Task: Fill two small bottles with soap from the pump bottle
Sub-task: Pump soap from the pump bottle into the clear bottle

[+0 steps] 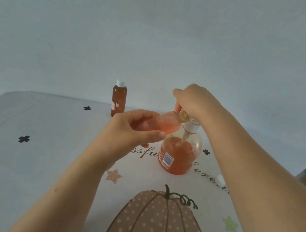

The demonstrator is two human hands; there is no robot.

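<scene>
A clear pump bottle [179,155] with orange soap stands mid-table, roughly half full. My right hand [195,102] is closed over its pump head from above, hiding the nozzle. My left hand [132,132] holds a small uncapped bottle [165,122] tilted almost flat, its open neck up against the pump under my right hand. Orange soap shows inside it. A second small bottle [118,99], full of darker orange soap and shut with a white cap, stands upright at the table's far edge.
A white cap [221,179] lies on the tablecloth right of the pump bottle, partly behind my right forearm. The cloth [24,156] bears a pumpkin print, stars and lettering. A plain wall rises behind the table. Dark clutter sits at the far right.
</scene>
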